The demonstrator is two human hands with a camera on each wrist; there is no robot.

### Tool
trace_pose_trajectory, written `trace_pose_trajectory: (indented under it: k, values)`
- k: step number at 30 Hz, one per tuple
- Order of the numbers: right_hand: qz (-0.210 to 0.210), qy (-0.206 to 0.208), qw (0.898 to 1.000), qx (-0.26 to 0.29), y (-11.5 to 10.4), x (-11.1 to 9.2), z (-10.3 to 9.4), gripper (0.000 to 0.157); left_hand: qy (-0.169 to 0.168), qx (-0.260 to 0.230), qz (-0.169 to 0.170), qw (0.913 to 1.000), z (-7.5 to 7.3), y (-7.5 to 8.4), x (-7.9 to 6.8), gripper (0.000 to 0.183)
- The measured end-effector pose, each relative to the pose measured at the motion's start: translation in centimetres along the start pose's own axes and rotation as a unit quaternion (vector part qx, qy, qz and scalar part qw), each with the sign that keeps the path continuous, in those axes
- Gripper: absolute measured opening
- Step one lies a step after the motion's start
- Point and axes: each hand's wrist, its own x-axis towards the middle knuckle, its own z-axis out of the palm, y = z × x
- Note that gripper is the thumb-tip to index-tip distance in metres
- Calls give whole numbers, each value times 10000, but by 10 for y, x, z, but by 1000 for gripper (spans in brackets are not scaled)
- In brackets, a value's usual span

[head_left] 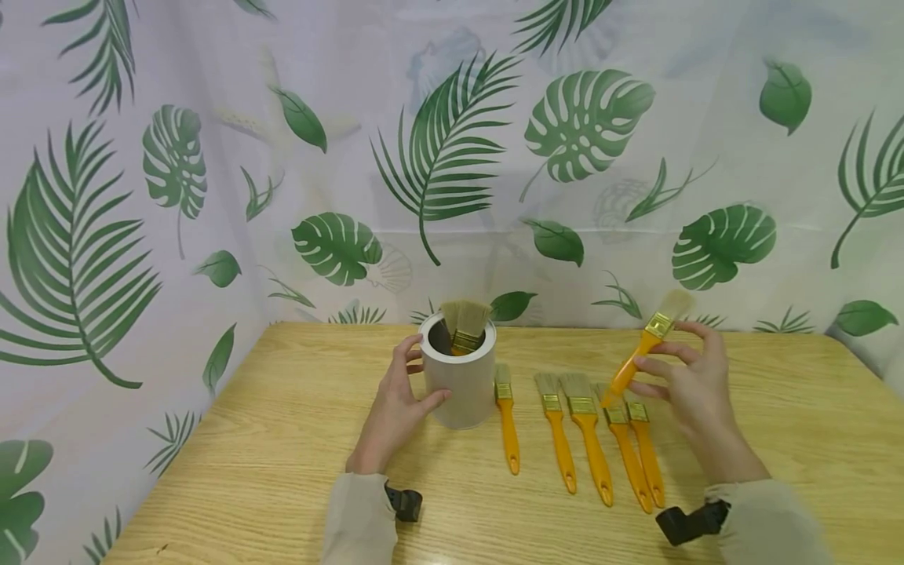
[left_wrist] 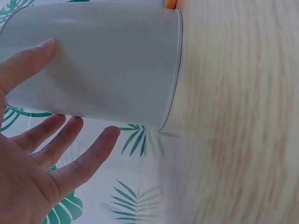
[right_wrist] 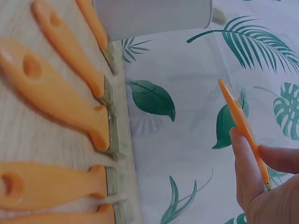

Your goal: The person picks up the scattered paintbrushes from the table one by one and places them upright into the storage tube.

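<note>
A paintbrush (head_left: 634, 353) with an orange handle and pale bristles is pinched between the thumb and fingers of my right hand (head_left: 695, 384), tilted with its bristles up. It is raised above the row of brushes; the right wrist view shows its handle (right_wrist: 243, 123) edge-on. My left hand (head_left: 395, 408) holds the side of a light grey can (head_left: 462, 388), thumb at the front and fingers round the left side. The can stands upright, and brushes (head_left: 468, 322) stick out of its white-rimmed opening, bristles up. Their handles are mostly hidden inside.
Several more orange-handled paintbrushes lie on the wooden table (head_left: 282, 439), bristles pointing away. One brush (head_left: 507, 424) lies right beside the can; a wide brush (head_left: 588, 439) lies mid-row. A leaf-patterned sheet (head_left: 452, 141) hangs behind the table and along its left side.
</note>
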Motion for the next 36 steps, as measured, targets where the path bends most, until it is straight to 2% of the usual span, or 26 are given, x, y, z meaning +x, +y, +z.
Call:
trace_pose_trajectory:
  k: [7,11,20,29,36]
  values:
    - [-95,33,9973,730,-2,0,18,64,22,0,44,10000,1,-1,-2,80]
    - [-90,48,9956,933,-3,-1,28,60,-3,-17,29,10000,1,0,-1,81]
    - [-145,395,9930,1105,-10,-1,54,57,-45,-75,-45,10000,-1,2,0,81]
    - [-534,406,9876,1418,-14,-3,83,53,3,-79,-109,9999,-2,3,-1,81]
    - [-698,483,9877,1317,-16,-3,104,53,21,-83,-97,9999,-2,3,-1,81]
